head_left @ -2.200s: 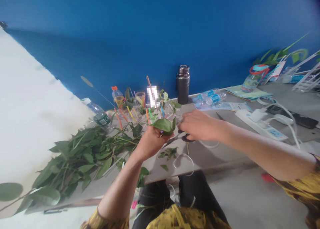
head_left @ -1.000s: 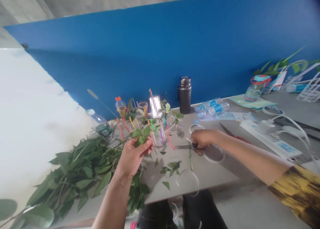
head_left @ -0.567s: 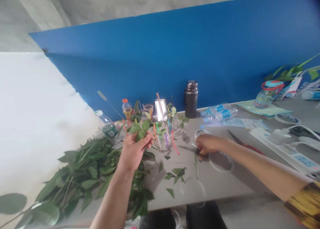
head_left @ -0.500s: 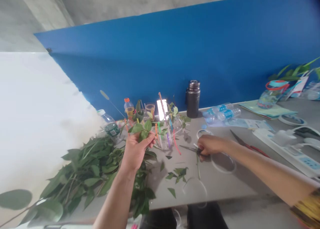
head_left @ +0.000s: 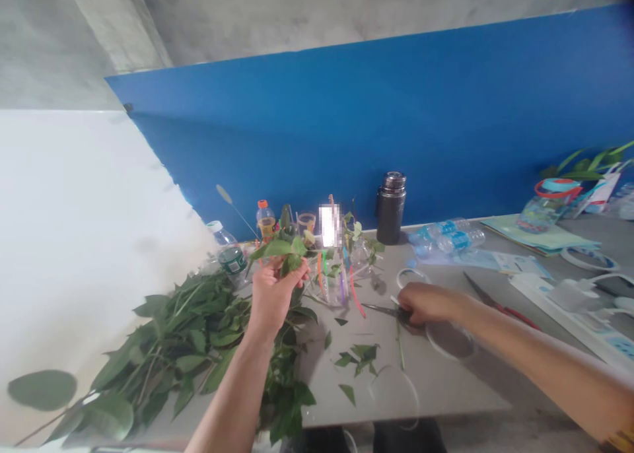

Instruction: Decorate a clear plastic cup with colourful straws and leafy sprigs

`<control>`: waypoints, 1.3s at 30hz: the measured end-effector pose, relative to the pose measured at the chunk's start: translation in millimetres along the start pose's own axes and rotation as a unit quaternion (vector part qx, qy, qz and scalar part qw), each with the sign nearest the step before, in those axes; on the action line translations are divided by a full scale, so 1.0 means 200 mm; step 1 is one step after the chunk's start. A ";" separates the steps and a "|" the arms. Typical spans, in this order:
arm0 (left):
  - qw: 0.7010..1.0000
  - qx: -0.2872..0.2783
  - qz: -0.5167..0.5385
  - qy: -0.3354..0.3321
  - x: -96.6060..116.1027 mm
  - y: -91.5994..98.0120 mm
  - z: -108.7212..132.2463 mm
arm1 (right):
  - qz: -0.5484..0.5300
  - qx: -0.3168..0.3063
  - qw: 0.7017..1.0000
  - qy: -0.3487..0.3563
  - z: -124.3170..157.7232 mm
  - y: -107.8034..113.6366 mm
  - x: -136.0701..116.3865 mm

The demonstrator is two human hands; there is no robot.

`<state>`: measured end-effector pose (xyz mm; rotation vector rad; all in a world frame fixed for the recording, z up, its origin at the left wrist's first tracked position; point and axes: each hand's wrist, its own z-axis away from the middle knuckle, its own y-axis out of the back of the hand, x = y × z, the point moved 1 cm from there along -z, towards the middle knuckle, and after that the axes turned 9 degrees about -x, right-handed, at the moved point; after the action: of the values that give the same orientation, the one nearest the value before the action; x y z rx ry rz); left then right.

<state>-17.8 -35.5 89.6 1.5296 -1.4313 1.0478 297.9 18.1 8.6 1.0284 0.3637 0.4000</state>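
Observation:
My left hand (head_left: 274, 293) pinches a leafy green sprig (head_left: 281, 247) between thumb and fingers, above the left side of the table. Just to its right stands a clear plastic container (head_left: 333, 293) with coloured strips and cut stems around it. Low over the table on the right, my right hand (head_left: 421, 303) is closed around the dark handles of a pair of scissors (head_left: 380, 308). The blades point left, toward the container. A thin green stem (head_left: 400, 347) lies below the scissors, and cut leaf pieces (head_left: 360, 357) are scattered nearby.
A big pile of leafy branches (head_left: 183, 341) covers the left side. Behind stand a black thermos (head_left: 391, 209) and drink bottles (head_left: 266, 220). To the right lie red-handled scissors (head_left: 500, 302), plastic bottles (head_left: 453, 235), a tape roll (head_left: 450, 357) and a power strip (head_left: 564, 314).
The view has shifted, so the whole scene sits lower and farther right. The sprig in my left hand has turned slightly. My right hand still holds the scissors at nearly the same spot.

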 end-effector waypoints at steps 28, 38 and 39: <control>0.995 0.063 0.080 -0.017 -0.23 -0.04 -0.05 | -0.365 0.321 0.871 0.064 -0.15 0.08 -0.40; 0.996 -0.046 0.049 0.053 -0.02 -0.14 -0.05 | -0.399 0.350 0.825 0.192 -0.01 0.31 -0.52; 0.995 -0.065 0.044 0.056 -0.01 -0.16 -0.05 | -0.399 0.352 0.821 0.209 0.00 0.33 -0.54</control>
<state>12.7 -23.8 91.9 1.3048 -1.4701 1.0541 194.8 -4.1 77.0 1.3807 1.3611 -0.3247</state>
